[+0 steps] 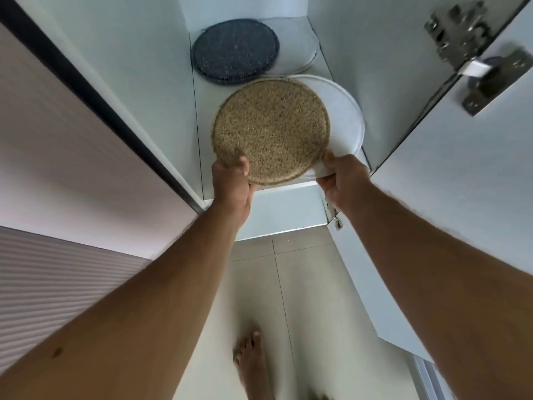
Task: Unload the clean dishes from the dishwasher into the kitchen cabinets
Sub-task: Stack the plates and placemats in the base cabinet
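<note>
Both forearms reach up from the bottom edge; bare foot (251, 362) on tiled floor below. Left hand (232, 183) pinches near rim of tan speckled plate (271, 131), thumb on top, fingers under; right hand (341, 177) clamps near edge of white plate (344, 111) lying beneath and offset right. Both plates at front of cabinet shelf (202, 111); contact with shelf unclear. Dark blue speckled plate (235, 50) rests further back; cabinet door (450, 174) open at right, hinge (476, 62) visible.
</note>
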Motion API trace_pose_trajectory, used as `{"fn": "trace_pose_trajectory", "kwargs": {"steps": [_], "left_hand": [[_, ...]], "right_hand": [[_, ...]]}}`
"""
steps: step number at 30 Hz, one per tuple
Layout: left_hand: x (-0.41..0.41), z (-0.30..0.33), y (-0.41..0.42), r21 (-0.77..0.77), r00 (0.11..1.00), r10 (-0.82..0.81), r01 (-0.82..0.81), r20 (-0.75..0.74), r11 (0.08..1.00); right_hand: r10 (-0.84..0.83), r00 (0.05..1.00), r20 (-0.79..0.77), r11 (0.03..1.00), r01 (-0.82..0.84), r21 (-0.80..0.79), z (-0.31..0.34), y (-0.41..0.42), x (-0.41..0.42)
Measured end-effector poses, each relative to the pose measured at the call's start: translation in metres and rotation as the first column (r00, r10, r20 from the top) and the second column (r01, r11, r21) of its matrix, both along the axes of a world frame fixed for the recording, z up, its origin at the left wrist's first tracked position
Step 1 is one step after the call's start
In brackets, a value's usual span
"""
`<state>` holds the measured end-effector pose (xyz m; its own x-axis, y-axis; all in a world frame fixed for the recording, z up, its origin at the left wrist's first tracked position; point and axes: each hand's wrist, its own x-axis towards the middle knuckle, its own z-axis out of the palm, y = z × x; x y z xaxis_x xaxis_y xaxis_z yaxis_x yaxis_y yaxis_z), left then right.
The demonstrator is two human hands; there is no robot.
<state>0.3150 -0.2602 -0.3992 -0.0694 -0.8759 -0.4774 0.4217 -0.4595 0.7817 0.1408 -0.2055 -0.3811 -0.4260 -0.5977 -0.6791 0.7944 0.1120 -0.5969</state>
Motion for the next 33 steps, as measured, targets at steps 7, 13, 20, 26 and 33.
{"fn": "trace_pose_trajectory", "kwargs": {"steps": [7,13,20,26,33], "left_hand": [[0.002,-0.003,-0.031,0.012,0.996,0.089,-0.089,0.017,0.996],[0.006,-0.014,-0.042,0.016,0.982,0.180,-0.181,0.056,0.983],[0.000,-0.007,-0.048,0.019,0.969,0.213,-0.217,0.123,0.976],[0.000,0.001,-0.042,0.008,0.973,0.185,-0.187,0.139,0.982],[-0.008,-0.004,-0.035,-0.102,0.935,0.221,-0.200,0.277,0.975]], "right_hand": [[0.066,0.995,-0.078,0.995,-0.060,0.079,-0.012,-0.041,0.000],[0.136,0.981,-0.138,0.985,-0.119,0.126,-0.008,-0.053,0.005],[0.444,0.833,-0.329,0.891,-0.370,0.264,0.005,-0.033,-0.007],[0.401,0.843,-0.359,0.906,-0.305,0.294,0.002,-0.031,-0.006],[0.287,0.859,-0.423,0.942,-0.173,0.288,-0.004,-0.031,0.002]]}}
